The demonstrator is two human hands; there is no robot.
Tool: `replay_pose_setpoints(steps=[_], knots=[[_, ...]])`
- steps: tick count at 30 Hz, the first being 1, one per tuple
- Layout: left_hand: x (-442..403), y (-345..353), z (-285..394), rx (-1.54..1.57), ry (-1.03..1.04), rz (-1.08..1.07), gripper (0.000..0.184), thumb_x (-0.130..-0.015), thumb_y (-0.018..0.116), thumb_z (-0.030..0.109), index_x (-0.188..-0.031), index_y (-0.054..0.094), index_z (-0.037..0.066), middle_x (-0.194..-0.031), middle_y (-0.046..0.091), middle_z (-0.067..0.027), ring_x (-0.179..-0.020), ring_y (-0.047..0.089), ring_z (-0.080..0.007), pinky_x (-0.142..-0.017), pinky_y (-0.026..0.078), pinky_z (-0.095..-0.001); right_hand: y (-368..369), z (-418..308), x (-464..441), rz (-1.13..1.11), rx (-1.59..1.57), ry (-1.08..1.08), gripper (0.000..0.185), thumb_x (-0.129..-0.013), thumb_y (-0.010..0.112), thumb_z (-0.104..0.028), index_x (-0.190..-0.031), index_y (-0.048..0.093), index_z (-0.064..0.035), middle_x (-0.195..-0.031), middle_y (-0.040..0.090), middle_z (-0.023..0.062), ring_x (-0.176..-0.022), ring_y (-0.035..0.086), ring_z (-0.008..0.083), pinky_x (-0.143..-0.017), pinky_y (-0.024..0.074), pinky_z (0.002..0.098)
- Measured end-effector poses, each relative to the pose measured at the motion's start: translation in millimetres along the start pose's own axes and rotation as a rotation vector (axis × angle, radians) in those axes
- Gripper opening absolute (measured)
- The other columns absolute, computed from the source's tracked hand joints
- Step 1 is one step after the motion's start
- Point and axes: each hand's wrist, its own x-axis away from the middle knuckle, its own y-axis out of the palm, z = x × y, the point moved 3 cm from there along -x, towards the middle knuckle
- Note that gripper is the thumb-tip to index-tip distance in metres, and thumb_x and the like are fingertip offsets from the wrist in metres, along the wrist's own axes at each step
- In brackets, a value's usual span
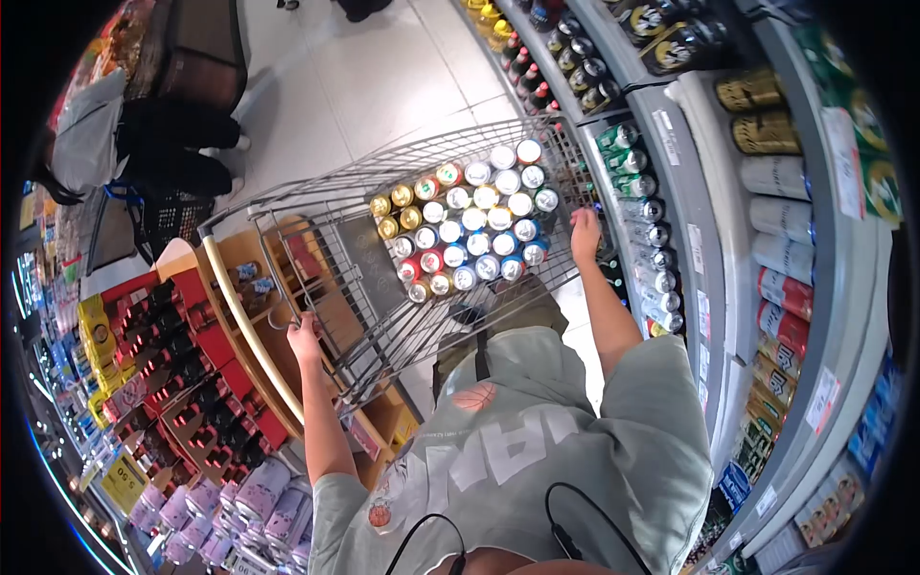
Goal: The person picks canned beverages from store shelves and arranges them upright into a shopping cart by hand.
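A wire shopping cart (pixel 287 206) stands sideways in front of me, with many upright drink cans (pixel 474 219) grouped inside. The cans' tops show silver, gold, red and blue. My left hand (pixel 305 335) is closed around the near wire rim, close to the handle end. At the cart's other end, my right hand (pixel 585 235) has its fingers curled at the rim, beside the shelf. A grey flap (pixel 369 259) lies left of the cans inside the cart.
Shelves of cans (pixel 781 220) and bottles (pixel 537 91) line the right side. On the left are a wooden display stand (pixel 254 287), dark bottles on red shelving (pixel 182 355) and pink-white packs (pixel 259 494). Another person (pixel 91 134) stands at upper left. Tiled floor (pixel 355 67) runs ahead.
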Motion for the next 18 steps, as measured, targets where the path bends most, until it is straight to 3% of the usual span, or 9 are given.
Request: replay_pose_setpoints(steps=[6,9,14,15,16,18], knots=[[-4,4,1,0.029,-0.005,-0.08,0.014,-0.097,0.063,0.022,-0.091,0.065,0.01,-0.073,0.062,0.0017,-0.059,0.055,-0.0069,-0.05,0.04,-0.0224,-52,10,50,0.059,-0.042,-0.045,0.027,-0.101,0.046,-0.019,-0.087,0.062,-0.0016,-0.073,0.061,0.0102,-0.071,0.06,0.021,-0.07,0.0485,0.0353],[-4,8,3,0.101,0.034,-0.102,0.018,-0.094,0.062,0.017,-0.079,0.055,0.011,-0.06,0.05,0.0044,-0.045,0.042,-0.0062,-0.041,0.029,-0.0249,-68,20,81,0.087,-0.125,-0.075,0.025,-0.1,0.046,-0.016,-0.084,0.059,-0.0016,-0.072,0.059,0.0097,-0.069,0.059,0.021,-0.07,0.0487,0.0353],[-19,15,-10,0.266,0.071,-0.22,0.014,-0.089,0.059,0.015,-0.079,0.049,0.013,-0.056,0.043,0.0042,-0.041,0.041,-0.0088,-0.039,0.034,-0.0254,-97,32,142,0.126,-0.144,-0.092,0.023,-0.097,0.045,-0.015,-0.083,0.058,-0.0025,-0.074,0.061,0.0096,-0.071,0.06,0.0206,-0.071,0.0488,0.0355],[-22,15,-11,0.304,0.018,-0.264,0.016,-0.089,0.059,0.016,-0.079,0.047,0.013,-0.055,0.043,0.003,-0.041,0.044,-0.0109,-0.039,0.038,-0.0262,-99,51,149,0.134,-0.142,-0.127,0.023,-0.097,0.046,-0.017,-0.083,0.059,-0.0023,-0.075,0.062,0.0097,-0.072,0.061,0.0206,-0.071,0.0493,0.0353],[-28,14,-15,0.284,-0.008,-0.295,0.011,-0.089,0.058,0.017,-0.085,0.049,0.012,-0.064,0.051,0.0002,-0.05,0.053,-0.0137,-0.045,0.044,-0.0279,-108,45,169,0.13,-0.17,-0.064,0.023,-0.097,0.045,-0.017,-0.086,0.059,-0.0025,-0.076,0.063,0.0095,-0.072,0.062,0.0201,-0.07,0.05,0.035],[-14,21,-4,0.299,0.009,-0.156,0.017,-0.091,0.055,0.019,-0.078,0.046,0.013,-0.059,0.046,0.0008,-0.047,0.048,-0.0147,-0.044,0.042,-0.0315,-126,28,213,0.16,-0.21,-0.005,0.022,-0.097,0.044,-0.016,-0.088,0.06,-0.0026,-0.077,0.064,0.0087,-0.071,0.063,0.0189,-0.07,0.0507,0.0348]])
